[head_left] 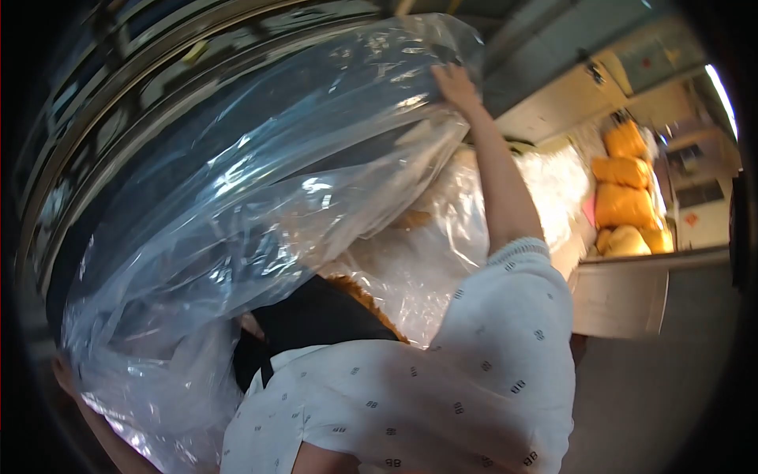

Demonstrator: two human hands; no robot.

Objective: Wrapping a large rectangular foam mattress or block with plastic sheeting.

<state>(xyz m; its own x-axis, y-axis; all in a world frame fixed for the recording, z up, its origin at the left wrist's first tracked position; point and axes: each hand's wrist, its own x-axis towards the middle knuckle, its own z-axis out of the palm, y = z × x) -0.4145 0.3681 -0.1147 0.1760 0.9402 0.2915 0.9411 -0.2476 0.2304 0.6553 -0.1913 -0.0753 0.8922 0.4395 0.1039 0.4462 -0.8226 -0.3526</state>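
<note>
Nearest, low left: own left hand [61, 373] at the bottom edge of a big clear plastic bag [237, 205], half veiled by the film; grip cannot be told. Right hand out of frame. A co-worker's white patterned shirt [442, 379] fills the lower middle, their raised hand [456, 84] flat on the bag's top edge. Open floor on the right. Farther off, orange sacks [625, 197] stacked, blurred.

Yellow filled sacks [624, 197] stacked by a grey counter [624, 296] at right.
</note>
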